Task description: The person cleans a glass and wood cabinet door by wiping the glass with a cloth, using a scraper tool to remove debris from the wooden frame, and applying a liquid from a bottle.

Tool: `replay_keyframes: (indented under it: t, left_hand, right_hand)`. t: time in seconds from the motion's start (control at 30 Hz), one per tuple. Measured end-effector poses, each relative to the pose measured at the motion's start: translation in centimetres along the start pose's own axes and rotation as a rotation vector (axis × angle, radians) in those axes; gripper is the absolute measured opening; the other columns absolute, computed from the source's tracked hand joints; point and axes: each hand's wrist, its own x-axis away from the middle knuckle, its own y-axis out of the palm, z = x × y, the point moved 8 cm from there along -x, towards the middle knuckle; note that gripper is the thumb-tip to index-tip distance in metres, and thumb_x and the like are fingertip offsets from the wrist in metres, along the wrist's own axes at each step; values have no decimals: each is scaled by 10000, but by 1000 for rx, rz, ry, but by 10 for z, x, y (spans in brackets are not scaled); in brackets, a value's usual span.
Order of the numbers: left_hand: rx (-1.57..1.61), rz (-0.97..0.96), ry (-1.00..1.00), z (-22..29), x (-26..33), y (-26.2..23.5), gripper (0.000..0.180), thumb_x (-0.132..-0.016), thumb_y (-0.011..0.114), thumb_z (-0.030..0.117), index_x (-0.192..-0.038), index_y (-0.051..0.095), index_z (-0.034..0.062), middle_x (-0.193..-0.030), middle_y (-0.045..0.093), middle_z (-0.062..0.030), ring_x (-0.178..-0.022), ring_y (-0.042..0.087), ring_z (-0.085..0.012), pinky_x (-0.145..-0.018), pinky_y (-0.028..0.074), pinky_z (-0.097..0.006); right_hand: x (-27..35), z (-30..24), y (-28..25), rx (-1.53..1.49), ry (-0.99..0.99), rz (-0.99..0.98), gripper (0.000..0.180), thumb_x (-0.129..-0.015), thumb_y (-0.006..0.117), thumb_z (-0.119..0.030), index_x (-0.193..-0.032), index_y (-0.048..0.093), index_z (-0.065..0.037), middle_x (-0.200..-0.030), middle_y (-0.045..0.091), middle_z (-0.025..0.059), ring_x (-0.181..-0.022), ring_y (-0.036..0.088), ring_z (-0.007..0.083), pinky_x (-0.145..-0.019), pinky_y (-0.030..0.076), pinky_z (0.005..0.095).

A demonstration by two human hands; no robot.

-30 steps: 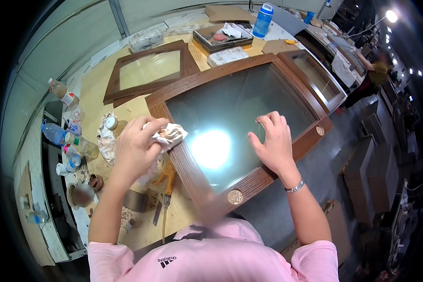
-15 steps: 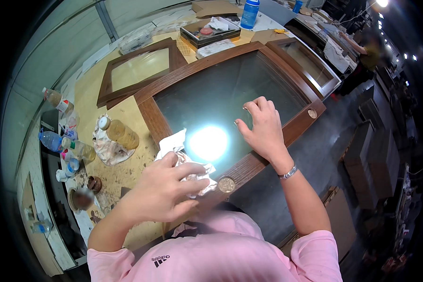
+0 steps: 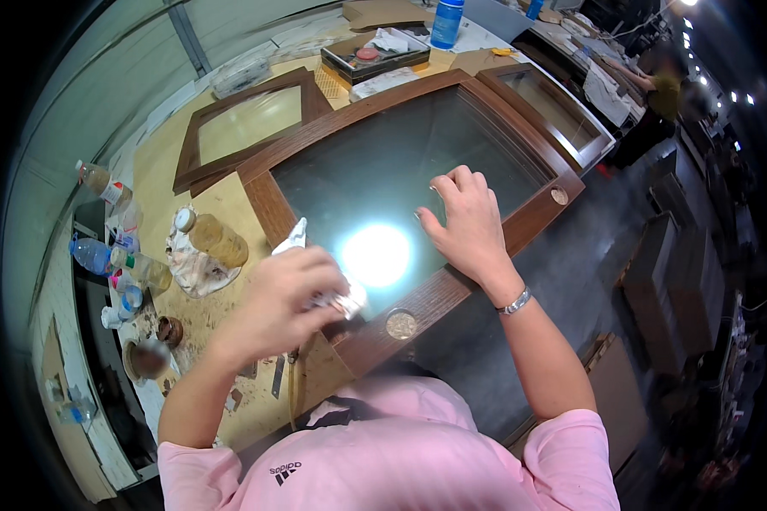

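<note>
Gripping crumpled white rag (image 3: pixel 350 301) in left hand (image 3: pixel 294 288) over brown wood-framed glass panel (image 3: pixel 400 175), with right hand (image 3: pixel 470 220) half-open above.

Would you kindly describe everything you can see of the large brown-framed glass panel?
The large glass panel has a brown, grained frame that looks like wood, around dark, greyish glass with a bright reflection. Two round, pale, speckled spots mark its near rail. It appears to lie on the table, turned at an angle, its near-right side overhanging the floor. The left hand holds a crumpled white cloth by its near-left corner; the right hand is over the glass, contact unclear.
</note>
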Motion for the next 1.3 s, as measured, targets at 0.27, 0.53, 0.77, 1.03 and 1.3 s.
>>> replay_keyframes:
  t: [0.27, 0.53, 0.77, 1.03, 1.3]
  left_hand:
    - [933, 253, -345, -7, 14, 1, 206, -936, 654, 69, -1121, 585, 10, -984, 604, -15, -797, 527, -14, -629, 432, -179]
    - [-8, 5, 174, 23, 24, 21, 380, -780, 814, 199, -1097, 639, 84, -1152, 655, -103, -992, 638, -321, -851, 520, -428]
    - [-34, 95, 78, 16, 13, 11, 418, -700, 827, 90, -1073, 639, 88, -1139, 648, -98, -1054, 617, -318, -874, 501, -421]
    - [161, 362, 13, -3, 12, -11, 380, -655, 747, -14, -1011, 661, 86, -1095, 656, -71, -1019, 600, -310, -879, 478, -406]
    - [-290, -180, 9, 29, 43, -14, 233, -672, 729, -2, -882, 698, 96, -1008, 695, -26, -965, 583, -275, -865, 458, -395]
  right_hand:
    - [0, 3, 1, -5, 30, -11, 352, -808, 765, -205, -1089, 641, -33, -1042, 547, 91, -975, 537, 270, -871, 449, 398]
    - [1, 2, -1, 0, 21, -1, 353, -808, 763, -210, -1085, 643, -28, -1044, 547, 93, -975, 537, 274, -874, 451, 403]
    - [1, 0, 0, -2, 10, 9, 346, -802, 763, -205, -1072, 643, -24, -1035, 548, 94, -975, 535, 276, -866, 449, 401]
    - [1, -1, 0, 0, -2, 14, 347, -806, 760, -209, -1074, 643, -24, -1038, 546, 96, -976, 535, 273, -865, 450, 397]
    - [2, 1, -2, 6, 6, 8, 352, -803, 762, -210, -1075, 642, -23, -1035, 545, 96, -972, 536, 274, -863, 452, 400]
